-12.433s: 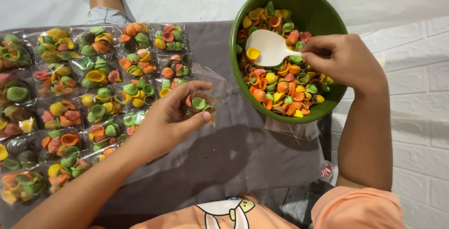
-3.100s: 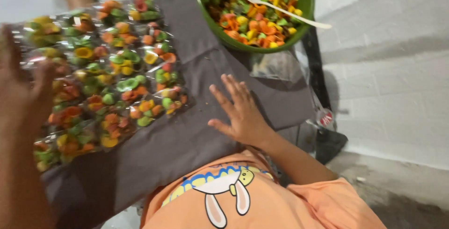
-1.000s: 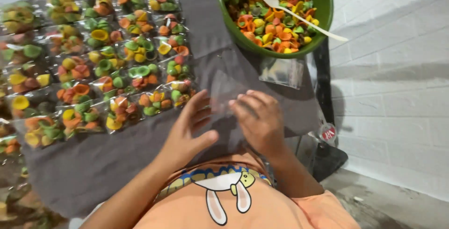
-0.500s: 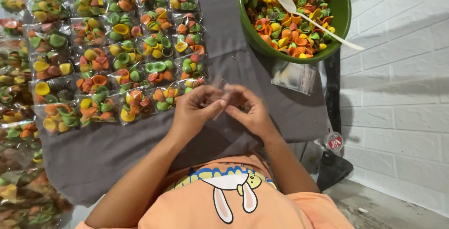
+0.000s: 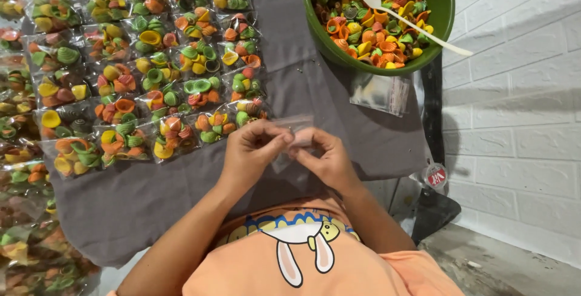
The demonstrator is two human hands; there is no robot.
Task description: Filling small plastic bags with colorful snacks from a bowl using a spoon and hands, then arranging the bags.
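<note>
We held a small clear plastic bag [image 5: 289, 142] between both hands above the grey cloth [image 5: 327, 99]. Our left hand [image 5: 251, 152] pinched its left edge, fingers closed on the film, and our right hand [image 5: 322, 157] pinched its right edge the same way; the fingertips of the two hands nearly met. The bag looked empty. At eleven o'clock from the hands lay rows of filled packets [image 5: 151, 66] of orange, green, yellow and red shell-shaped crackers, the nearest just beside our left hand. At one o'clock stood a green bowl [image 5: 446, 12] of loose crackers with a white plastic spoon [image 5: 387, 6] resting in it. A stack of empty bags [image 5: 381, 92] lay just below the bowl.
</note>
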